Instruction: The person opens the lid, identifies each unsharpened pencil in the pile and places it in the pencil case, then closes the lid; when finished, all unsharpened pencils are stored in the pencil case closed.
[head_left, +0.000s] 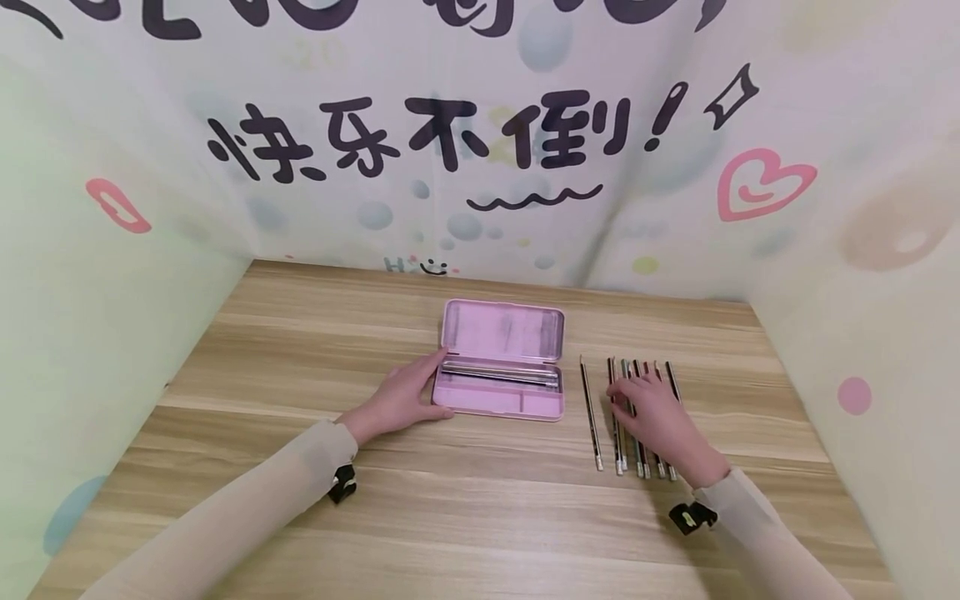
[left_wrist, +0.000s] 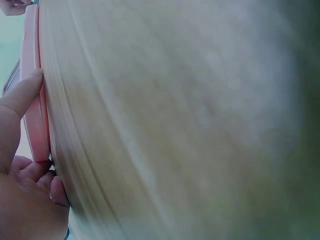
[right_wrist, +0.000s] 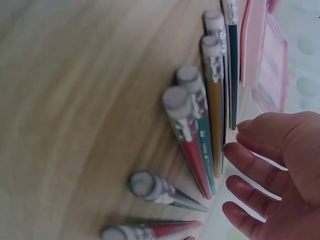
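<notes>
Your left hand (head_left: 401, 396) grips one open pink pencil case (head_left: 498, 413) as your right hand (head_left: 656, 421) bends over seven eraser-tipped pencils (right_wrist: 215, 110)
The case sits left of the pencils on the wood-grain table (head_left: 465, 517), your left thumb at its near edge; your right fingers curve loosely, and whether they pinch a pencil you cannot tell. One pencil lies apart at the left; your hand partly hides the others. At least two pencils inside the case (head_left: 498, 375) lie too close to count, and the right wrist view cuts the case off
</notes>
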